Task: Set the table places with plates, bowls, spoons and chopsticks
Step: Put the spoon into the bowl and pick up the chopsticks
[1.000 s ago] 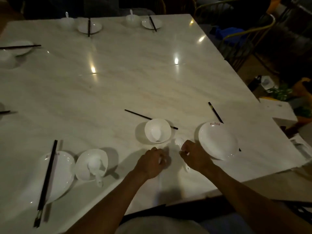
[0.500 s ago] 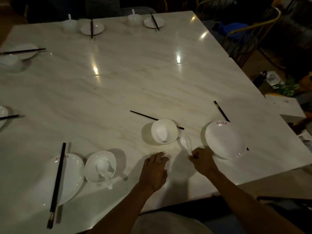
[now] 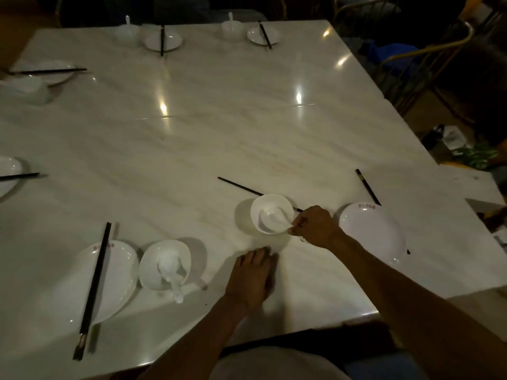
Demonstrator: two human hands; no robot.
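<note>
1. At the near edge of the table (image 3: 247, 127), the right hand (image 3: 315, 226) pinches the handle of a white spoon (image 3: 274, 216) that sits inside a white bowl (image 3: 271, 213).
2. The left hand (image 3: 252, 281) lies flat on the table, fingers straight, holding nothing.
3. A white plate (image 3: 373, 234) sits just right of the bowl, with a black chopstick (image 3: 367, 186) poking out from behind it.

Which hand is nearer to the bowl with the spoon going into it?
Right. The right hand pinches the spoon handle at the bowl rim; the left hand rests flat on the table, nearer the person.
</note>
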